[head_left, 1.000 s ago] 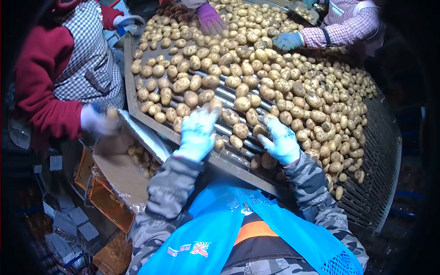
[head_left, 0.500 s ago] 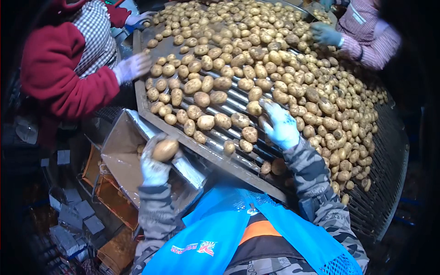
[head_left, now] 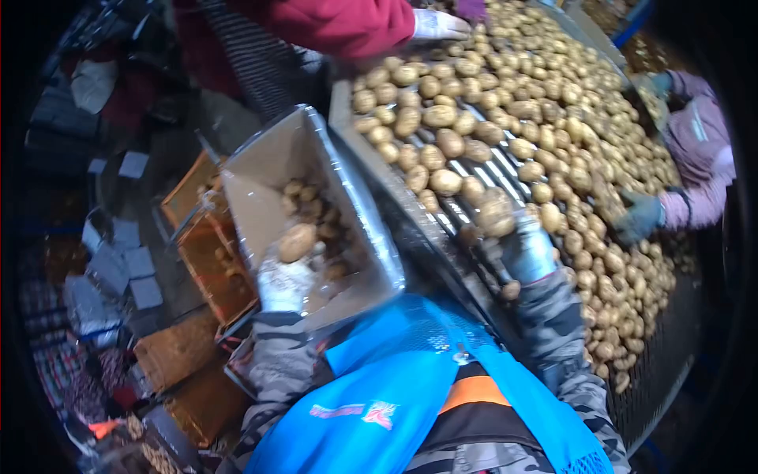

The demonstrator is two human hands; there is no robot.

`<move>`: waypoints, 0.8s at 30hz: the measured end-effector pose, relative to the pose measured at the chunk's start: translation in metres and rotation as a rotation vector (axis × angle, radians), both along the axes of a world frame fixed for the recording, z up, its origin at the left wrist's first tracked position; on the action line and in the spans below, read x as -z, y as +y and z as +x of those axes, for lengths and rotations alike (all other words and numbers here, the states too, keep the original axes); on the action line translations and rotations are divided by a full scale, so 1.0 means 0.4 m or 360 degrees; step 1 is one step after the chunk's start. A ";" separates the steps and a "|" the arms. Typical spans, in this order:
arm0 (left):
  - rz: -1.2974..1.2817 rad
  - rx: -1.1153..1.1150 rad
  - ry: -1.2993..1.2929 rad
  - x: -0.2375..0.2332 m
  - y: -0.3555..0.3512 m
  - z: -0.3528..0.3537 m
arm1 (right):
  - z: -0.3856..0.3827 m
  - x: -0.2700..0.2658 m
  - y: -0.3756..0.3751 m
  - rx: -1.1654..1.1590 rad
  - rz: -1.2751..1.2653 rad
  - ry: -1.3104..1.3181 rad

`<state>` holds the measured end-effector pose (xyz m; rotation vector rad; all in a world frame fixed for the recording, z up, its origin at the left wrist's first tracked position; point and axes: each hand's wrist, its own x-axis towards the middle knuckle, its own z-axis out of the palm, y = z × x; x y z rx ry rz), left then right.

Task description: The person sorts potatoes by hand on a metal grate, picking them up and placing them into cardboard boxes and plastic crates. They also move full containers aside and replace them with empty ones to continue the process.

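Over the near end of a box [head_left: 359, 213] is my left hand [head_left: 286, 280], in a pale glove, closed on a potato [head_left: 298, 242]. Several smaller potatoes [head_left: 309, 199] lie inside that box. My right hand [head_left: 530, 246], gloved and blurred, is at the near part of the sorting table with its fingers around a large potato [head_left: 495, 212]. Many potatoes [head_left: 576, 142] cover the table's bars around and beyond it.
A co-worker's gloved hand [head_left: 440, 25] in a red sleeve reaches over the table's far left. Another co-worker's gloved hand [head_left: 639, 217] touches potatoes at the right. Orange crates [head_left: 207, 272] stand left of the box; the table's metal edge [head_left: 410, 209] runs beside it.
The view has turned left, so the box shows more fully. My left hand, still holding a potato, is now over the box. My right hand has closed around a large potato.
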<state>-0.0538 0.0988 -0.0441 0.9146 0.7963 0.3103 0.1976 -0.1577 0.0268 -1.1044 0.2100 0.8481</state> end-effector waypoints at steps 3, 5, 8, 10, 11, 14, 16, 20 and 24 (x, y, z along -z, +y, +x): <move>-0.0906 -0.0712 -0.0090 0.111 0.099 -0.075 | -0.083 0.000 0.080 -0.1224 0.0323 -0.0039; -0.0704 -0.0735 0.0296 0.121 0.124 -0.091 | -0.149 0.105 0.124 -0.1242 0.0449 -0.0504; 0.0179 -0.0603 0.0607 0.114 0.097 -0.037 | -0.122 0.069 0.041 -0.1147 0.0262 -0.0582; 0.0777 -0.0311 0.0400 0.101 0.059 0.036 | -0.088 0.053 -0.057 -0.1068 0.0050 -0.0678; 0.1370 -0.0037 0.0162 0.093 0.037 0.080 | -0.090 0.072 -0.113 -0.0920 -0.0014 -0.0690; 0.1997 0.0447 0.0140 -0.027 -0.095 0.272 | -0.058 0.012 -0.249 -0.0778 -0.0372 -0.0755; 0.2323 0.0787 0.0051 -0.055 -0.143 0.366 | -0.045 0.015 -0.321 -0.0585 -0.0582 -0.0693; 0.2727 0.1238 0.0183 -0.031 -0.202 0.512 | -0.003 0.069 -0.421 -0.0256 -0.0998 -0.1161; 0.2904 0.1608 0.0398 -0.026 -0.244 0.603 | 0.059 0.074 -0.504 -0.0132 -0.1649 -0.1629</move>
